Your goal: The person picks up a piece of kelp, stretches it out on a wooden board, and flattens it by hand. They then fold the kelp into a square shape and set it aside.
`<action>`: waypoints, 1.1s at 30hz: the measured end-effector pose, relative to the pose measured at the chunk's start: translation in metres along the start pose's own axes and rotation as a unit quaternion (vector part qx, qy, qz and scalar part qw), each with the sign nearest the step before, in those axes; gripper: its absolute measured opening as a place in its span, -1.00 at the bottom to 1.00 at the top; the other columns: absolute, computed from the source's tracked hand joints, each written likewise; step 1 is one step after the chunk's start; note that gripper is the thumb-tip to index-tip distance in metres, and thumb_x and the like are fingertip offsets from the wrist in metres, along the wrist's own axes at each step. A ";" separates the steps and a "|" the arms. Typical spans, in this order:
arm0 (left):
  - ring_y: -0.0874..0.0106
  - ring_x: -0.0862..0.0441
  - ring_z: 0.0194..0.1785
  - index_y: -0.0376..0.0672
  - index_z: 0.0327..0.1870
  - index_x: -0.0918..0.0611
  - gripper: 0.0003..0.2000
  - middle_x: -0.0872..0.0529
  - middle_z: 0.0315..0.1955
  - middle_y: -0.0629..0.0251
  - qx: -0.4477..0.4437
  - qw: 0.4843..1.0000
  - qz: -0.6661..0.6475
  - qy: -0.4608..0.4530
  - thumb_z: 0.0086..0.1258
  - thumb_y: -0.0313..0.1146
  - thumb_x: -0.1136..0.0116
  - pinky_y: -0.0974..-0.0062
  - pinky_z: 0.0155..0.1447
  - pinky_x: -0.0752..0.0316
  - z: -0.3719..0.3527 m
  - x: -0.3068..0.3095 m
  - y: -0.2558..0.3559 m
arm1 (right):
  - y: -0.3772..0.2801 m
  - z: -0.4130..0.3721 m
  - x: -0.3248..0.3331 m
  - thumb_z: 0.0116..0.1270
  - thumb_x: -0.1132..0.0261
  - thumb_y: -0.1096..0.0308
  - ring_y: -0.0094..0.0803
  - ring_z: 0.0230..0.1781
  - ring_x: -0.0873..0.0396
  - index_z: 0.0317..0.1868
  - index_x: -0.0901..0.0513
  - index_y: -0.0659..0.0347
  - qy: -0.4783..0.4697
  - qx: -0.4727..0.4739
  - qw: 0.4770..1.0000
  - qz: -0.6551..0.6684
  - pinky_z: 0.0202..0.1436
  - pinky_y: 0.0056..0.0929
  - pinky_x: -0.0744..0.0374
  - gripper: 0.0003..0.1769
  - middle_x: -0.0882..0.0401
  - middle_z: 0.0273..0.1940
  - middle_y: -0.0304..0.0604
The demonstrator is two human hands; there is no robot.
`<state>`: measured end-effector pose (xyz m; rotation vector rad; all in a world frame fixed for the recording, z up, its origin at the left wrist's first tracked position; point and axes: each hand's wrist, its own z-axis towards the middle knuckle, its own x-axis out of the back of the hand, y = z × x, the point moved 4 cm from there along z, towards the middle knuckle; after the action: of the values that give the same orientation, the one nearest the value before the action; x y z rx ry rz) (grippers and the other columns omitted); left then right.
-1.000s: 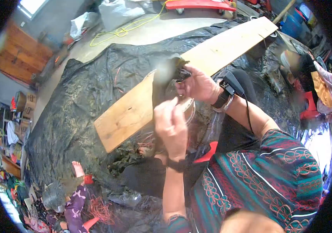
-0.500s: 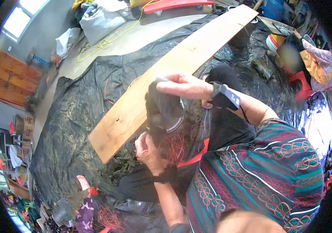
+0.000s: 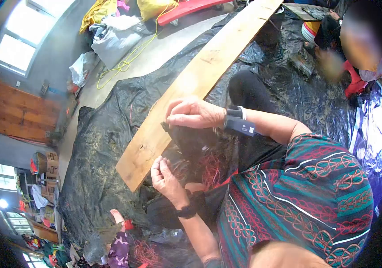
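My right hand (image 3: pixel 191 114), with a dark box strapped at its wrist, is above the wooden board (image 3: pixel 191 89). Its thumb and fingers pinch a small dark clump (image 3: pixel 168 128); its kind cannot be told. Below and nearer me, my left hand (image 3: pixel 166 181) has its fingertips pressed together close to the board's lower edge. Whatever they may hold is too small to make out. A dark, blurred mass (image 3: pixel 195 138) lies between my hands and my legs. Tangled red strands (image 3: pixel 212 172) are beside my left forearm.
Wrinkled black plastic sheeting (image 3: pixel 101 152) covers the floor. At the upper right another person (image 3: pixel 365 40) sits near a striped container (image 3: pixel 309 31). A child's bare foot (image 3: pixel 117 216) and more red strands (image 3: pixel 148 253) are at the bottom. A yellow cord (image 3: pixel 122 67) lies at the top.
My right hand has moved left and slightly down, and the large dark thing under it no longer shows clearly. My left fingertips have come together. The view has shifted.
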<state>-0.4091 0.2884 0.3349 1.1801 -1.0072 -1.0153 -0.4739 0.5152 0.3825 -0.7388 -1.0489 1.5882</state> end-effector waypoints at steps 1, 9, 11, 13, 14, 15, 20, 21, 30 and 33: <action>0.57 -0.64 -0.17 -0.26 0.04 -0.67 -0.81 -0.73 -0.20 0.37 0.002 1.000 0.008 0.000 0.58 -0.38 -0.11 0.58 -0.07 -0.53 0.000 0.000 0.000 | -0.002 0.001 0.002 0.46 -0.32 0.29 -0.44 -0.10 -0.62 -0.24 -0.71 0.36 0.011 0.063 0.997 -0.037 -0.01 -0.42 -0.56 -0.75 -0.67 -0.16 -0.14; 0.59 -0.62 -0.21 -0.23 0.00 -0.68 -0.82 -0.72 -0.25 0.40 0.003 1.000 0.002 -0.019 0.59 -0.35 -0.09 0.61 -0.12 -0.50 -0.002 -0.007 0.010 | 0.015 0.007 0.012 0.43 -0.38 0.27 -0.70 -0.31 -0.58 -0.23 -0.76 0.22 0.078 -0.060 0.980 0.171 -0.21 -0.58 -0.56 -0.81 -0.71 -0.34 -0.39; 0.56 -0.65 -0.10 -0.32 0.03 -0.65 -0.83 -0.70 -0.16 0.33 0.038 0.999 -0.012 -0.030 0.58 -0.46 -0.10 0.59 0.07 -0.62 0.000 -0.009 0.015 | 0.014 0.011 0.017 0.45 -0.36 0.24 -0.68 -0.29 -0.60 -0.22 -0.76 0.20 0.107 -0.084 0.960 0.245 -0.18 -0.60 -0.57 -0.80 -0.72 -0.32 -0.40; 0.54 -0.66 -0.11 -0.33 0.03 -0.65 -0.79 -0.70 -0.17 0.32 0.035 0.999 0.012 -0.034 0.60 -0.38 -0.08 0.57 0.04 -0.61 0.004 -0.010 0.014 | 0.010 0.014 0.024 0.45 -0.35 0.21 -0.65 -0.31 -0.62 -0.24 -0.76 0.19 0.124 -0.093 0.953 0.260 -0.17 -0.58 -0.58 -0.78 -0.73 -0.31 -0.36; 0.52 -0.66 -0.12 -0.33 0.02 -0.65 -0.75 -0.70 -0.19 0.31 0.030 0.998 0.034 -0.034 0.63 -0.30 -0.06 0.55 0.01 -0.60 0.007 -0.011 0.013 | 0.007 0.016 0.027 0.46 -0.34 0.20 -0.64 -0.31 -0.62 -0.25 -0.76 0.19 0.124 -0.086 0.953 0.263 -0.17 -0.57 -0.58 -0.77 -0.73 -0.31 -0.35; 0.52 -0.66 -0.12 -0.33 0.02 -0.65 -0.75 -0.70 -0.19 0.31 0.031 0.998 0.035 -0.036 0.63 -0.30 -0.06 0.55 0.01 -0.60 0.010 -0.013 0.012 | 0.004 0.017 0.028 0.46 -0.34 0.20 -0.64 -0.31 -0.62 -0.25 -0.76 0.19 0.125 -0.087 0.953 0.263 -0.17 -0.57 -0.58 -0.77 -0.73 -0.31 -0.35; 0.30 -0.62 -0.21 -0.45 -0.02 -0.64 -0.35 -0.72 -0.19 0.15 0.384 0.853 -0.277 -0.218 0.56 0.18 0.03 0.40 -0.14 -0.52 0.019 -0.035 -0.014 | -0.016 0.022 0.008 0.46 -0.33 0.22 -0.55 -0.29 -0.65 -0.26 -0.74 0.24 0.052 -0.068 0.917 0.390 -0.12 -0.50 -0.61 -0.75 -0.73 -0.30 -0.28; 0.32 -0.54 -0.27 -0.43 -0.12 -0.65 -0.40 -0.68 -0.27 0.18 0.429 0.822 -0.313 -0.207 0.52 0.13 -0.05 0.44 -0.20 -0.44 0.010 -0.049 0.007 | -0.017 0.023 0.005 0.45 -0.33 0.23 -0.52 -0.27 -0.67 -0.25 -0.74 0.26 0.031 -0.061 0.918 0.392 -0.07 -0.48 -0.62 -0.76 -0.74 -0.28 -0.25; 0.58 -0.44 -0.45 -0.10 -0.16 -0.61 -0.81 -0.59 -0.45 0.48 0.267 0.926 -0.254 -0.076 0.54 -0.18 -0.15 0.61 -0.43 -0.34 0.067 -0.013 0.015 | 0.010 0.015 0.018 0.48 -0.28 0.31 -0.50 -0.09 -0.65 -0.15 -0.69 0.27 0.030 -0.076 0.928 0.363 0.11 -0.47 -0.56 -0.82 -0.73 -0.18 -0.22; 0.39 -0.68 -0.03 -0.19 0.09 -0.63 -0.72 -0.75 0.00 0.23 0.163 0.947 -0.264 -0.087 0.56 -0.19 -0.15 0.40 0.07 -0.60 0.077 0.010 0.060 | 0.026 0.001 0.014 0.46 -0.33 0.30 -0.59 -0.13 -0.62 -0.10 -0.69 0.25 0.019 -0.120 0.942 0.314 0.03 -0.54 -0.56 -0.82 -0.70 -0.19 -0.31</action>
<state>-0.4758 0.2669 0.4033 1.7141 -1.0466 -1.4289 -0.4891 0.5263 0.3606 -1.3665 -1.0460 1.9817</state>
